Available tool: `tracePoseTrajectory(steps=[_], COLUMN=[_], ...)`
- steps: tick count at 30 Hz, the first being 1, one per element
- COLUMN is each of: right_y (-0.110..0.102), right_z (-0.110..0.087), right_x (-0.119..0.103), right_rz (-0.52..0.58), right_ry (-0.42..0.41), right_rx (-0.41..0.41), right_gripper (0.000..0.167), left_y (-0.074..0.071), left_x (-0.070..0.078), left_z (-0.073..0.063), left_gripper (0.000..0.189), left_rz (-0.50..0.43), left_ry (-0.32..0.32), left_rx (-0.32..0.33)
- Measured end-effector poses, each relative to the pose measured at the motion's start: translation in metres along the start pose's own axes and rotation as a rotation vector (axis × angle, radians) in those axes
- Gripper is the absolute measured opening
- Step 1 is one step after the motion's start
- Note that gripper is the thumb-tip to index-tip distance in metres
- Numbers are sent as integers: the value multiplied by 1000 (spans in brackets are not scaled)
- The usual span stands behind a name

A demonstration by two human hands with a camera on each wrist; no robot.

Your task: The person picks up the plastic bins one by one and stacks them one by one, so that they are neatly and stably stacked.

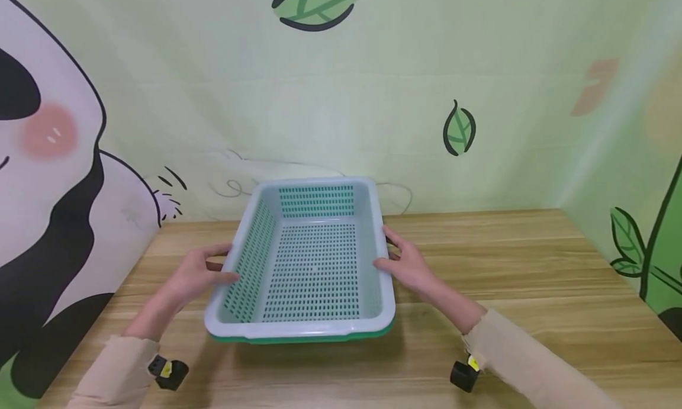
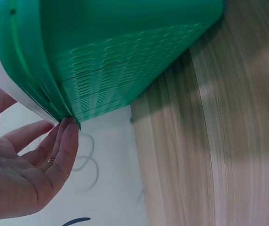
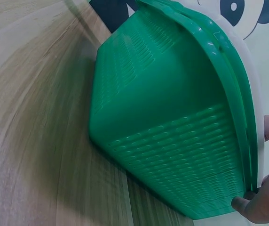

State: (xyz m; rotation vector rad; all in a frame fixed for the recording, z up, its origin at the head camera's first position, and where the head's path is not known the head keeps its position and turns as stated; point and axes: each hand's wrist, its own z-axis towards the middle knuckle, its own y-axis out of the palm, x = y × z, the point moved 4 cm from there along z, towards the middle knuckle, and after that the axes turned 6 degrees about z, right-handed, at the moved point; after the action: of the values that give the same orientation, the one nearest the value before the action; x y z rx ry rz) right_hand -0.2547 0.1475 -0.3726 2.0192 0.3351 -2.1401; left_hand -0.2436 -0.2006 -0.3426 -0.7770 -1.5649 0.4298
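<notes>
A pale blue-white plastic basket (image 1: 301, 328) with slotted walls and floor sits nested in green basketwork (image 2: 139, 70); more than one green rim shows in the wrist views. My left hand (image 1: 193, 274) grips the left rim, thumb on top and fingers curled beneath the edge. On the opposite side, my right hand (image 1: 409, 266) holds the right rim, its thumb over the edge and fingertips underneath. Nothing lies inside the top basket. Whether the stack's bottom fully touches the table cannot be told.
The wood-grain table (image 1: 479, 249) meets a pale green cloth backdrop (image 1: 224, 101) printed with a panda and leaves. A second printed panel (image 1: 660, 219) stands along the right side. Small black wrist cameras hang under both sleeves.
</notes>
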Motion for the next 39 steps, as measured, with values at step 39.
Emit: tracePoseTrajectory(steps=[39], right_y=[-35], right_z=[-20], right_x=[2], right_rz=[2], right_ry=[35], right_rx=[16], right_gripper=[78], left_y=[28], left_x=[21], left_z=[7], left_gripper=[67], left_rz=[-92], left_ry=[81], left_rx=[-7])
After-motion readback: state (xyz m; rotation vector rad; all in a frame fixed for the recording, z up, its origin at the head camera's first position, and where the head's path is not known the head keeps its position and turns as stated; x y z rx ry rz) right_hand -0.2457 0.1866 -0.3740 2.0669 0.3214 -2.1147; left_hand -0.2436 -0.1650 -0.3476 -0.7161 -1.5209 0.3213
